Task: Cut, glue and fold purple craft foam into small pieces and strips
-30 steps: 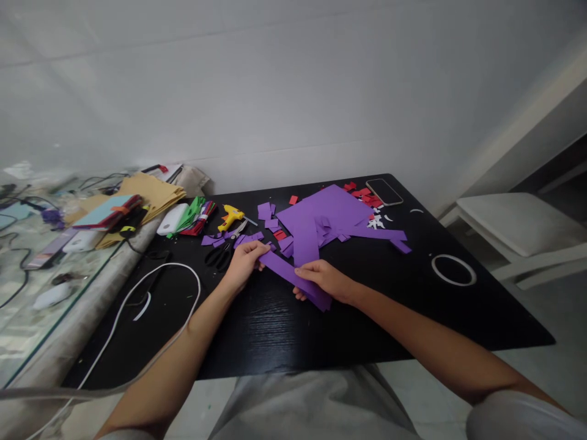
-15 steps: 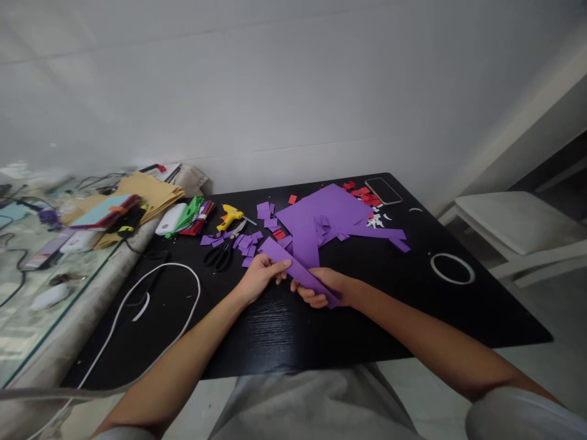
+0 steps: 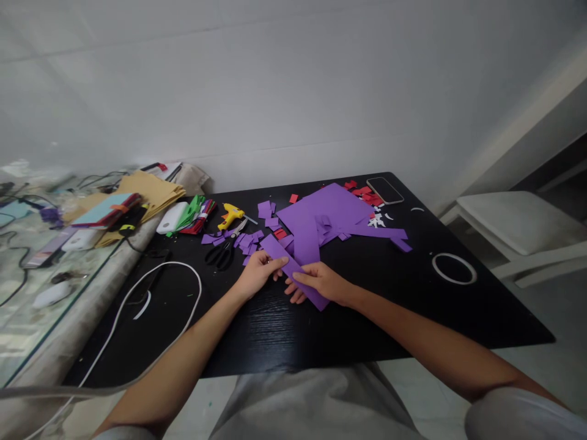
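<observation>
Your left hand (image 3: 257,272) and right hand (image 3: 321,282) each pinch the purple strip (image 3: 278,250) just above the worktop (image 3: 389,293); cut purple pieces (image 3: 247,242) lie beyond your left hand, the large purple sheet (image 3: 332,211) largely uncut.

It's a long purple paper strip (image 3: 280,252) — flat, straight-edged, running diagonally just over the worktop (image 3: 275,333). Its far end pokes out beyond the left hand (image 3: 257,275), the near end sticks out under the right hand (image 3: 323,282) — both pinch it around mid-length.
</observation>
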A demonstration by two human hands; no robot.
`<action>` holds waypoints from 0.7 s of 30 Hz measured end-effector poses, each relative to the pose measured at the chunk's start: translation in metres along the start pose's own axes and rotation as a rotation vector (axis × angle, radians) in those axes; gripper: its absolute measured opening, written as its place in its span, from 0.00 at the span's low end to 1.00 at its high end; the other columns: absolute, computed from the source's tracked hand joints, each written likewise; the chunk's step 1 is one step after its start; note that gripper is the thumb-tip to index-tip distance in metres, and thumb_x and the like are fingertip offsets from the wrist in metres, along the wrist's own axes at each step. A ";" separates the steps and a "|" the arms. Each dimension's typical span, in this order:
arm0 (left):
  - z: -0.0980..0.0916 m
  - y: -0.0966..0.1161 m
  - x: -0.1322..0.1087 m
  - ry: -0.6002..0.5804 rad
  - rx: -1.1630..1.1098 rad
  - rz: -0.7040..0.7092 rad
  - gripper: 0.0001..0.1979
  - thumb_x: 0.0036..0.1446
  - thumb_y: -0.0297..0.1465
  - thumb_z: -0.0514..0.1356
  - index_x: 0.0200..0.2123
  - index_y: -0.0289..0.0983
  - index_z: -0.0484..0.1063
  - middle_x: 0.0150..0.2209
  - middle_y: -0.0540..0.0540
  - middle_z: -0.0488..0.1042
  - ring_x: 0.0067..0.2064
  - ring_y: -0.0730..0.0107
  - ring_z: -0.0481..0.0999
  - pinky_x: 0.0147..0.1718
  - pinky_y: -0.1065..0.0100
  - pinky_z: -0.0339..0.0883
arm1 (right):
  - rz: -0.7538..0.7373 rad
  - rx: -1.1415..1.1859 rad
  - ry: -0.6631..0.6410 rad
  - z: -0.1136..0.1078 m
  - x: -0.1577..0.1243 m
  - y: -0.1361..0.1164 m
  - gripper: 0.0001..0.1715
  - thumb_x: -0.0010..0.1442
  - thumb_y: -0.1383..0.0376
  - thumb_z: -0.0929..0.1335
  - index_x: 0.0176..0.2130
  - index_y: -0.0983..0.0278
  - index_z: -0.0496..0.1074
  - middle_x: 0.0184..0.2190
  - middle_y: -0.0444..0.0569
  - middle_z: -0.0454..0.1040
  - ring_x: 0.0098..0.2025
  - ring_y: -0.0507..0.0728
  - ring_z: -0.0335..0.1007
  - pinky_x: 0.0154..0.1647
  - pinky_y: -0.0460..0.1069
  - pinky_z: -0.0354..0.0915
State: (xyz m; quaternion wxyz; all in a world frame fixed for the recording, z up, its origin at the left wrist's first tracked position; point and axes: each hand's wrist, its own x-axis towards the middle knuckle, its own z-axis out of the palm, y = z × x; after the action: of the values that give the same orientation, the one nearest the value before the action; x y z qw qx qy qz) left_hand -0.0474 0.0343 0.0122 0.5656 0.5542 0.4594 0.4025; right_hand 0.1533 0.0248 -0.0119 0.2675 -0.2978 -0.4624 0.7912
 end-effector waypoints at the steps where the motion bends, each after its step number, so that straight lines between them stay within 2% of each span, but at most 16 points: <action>1: -0.001 0.000 0.000 0.001 0.000 0.006 0.19 0.51 0.43 0.69 0.23 0.33 0.72 0.20 0.50 0.71 0.20 0.77 0.66 0.22 0.72 0.60 | -0.001 -0.005 -0.002 0.000 0.000 0.000 0.29 0.55 0.48 0.76 0.41 0.71 0.77 0.34 0.57 0.82 0.31 0.58 0.81 0.34 0.50 0.76; 7: -0.004 -0.002 0.001 0.029 0.018 0.035 0.20 0.54 0.44 0.67 0.24 0.33 0.72 0.21 0.49 0.72 0.21 0.76 0.67 0.23 0.72 0.62 | 0.002 -0.011 0.011 0.000 0.000 0.000 0.26 0.58 0.50 0.75 0.41 0.72 0.76 0.36 0.58 0.82 0.33 0.58 0.82 0.34 0.50 0.77; 14: -0.004 -0.007 0.002 -0.092 0.106 0.001 0.19 0.50 0.44 0.71 0.27 0.32 0.74 0.23 0.49 0.74 0.22 0.75 0.70 0.24 0.71 0.65 | -0.015 -0.002 0.048 0.000 0.002 -0.001 0.22 0.62 0.53 0.73 0.41 0.71 0.76 0.36 0.57 0.82 0.32 0.57 0.82 0.33 0.49 0.77; 21: -0.010 -0.006 0.004 -0.011 0.117 0.029 0.19 0.51 0.43 0.70 0.27 0.33 0.73 0.21 0.50 0.72 0.22 0.75 0.69 0.24 0.72 0.65 | -0.021 -0.014 0.053 0.000 0.000 -0.001 0.22 0.63 0.53 0.72 0.41 0.72 0.76 0.37 0.59 0.82 0.33 0.58 0.82 0.33 0.49 0.77</action>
State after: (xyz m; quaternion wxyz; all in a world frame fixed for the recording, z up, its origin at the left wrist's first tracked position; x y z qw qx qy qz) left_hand -0.0567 0.0403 0.0061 0.5289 0.5950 0.4710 0.3799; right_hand 0.1531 0.0255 -0.0112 0.2858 -0.3158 -0.4637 0.7769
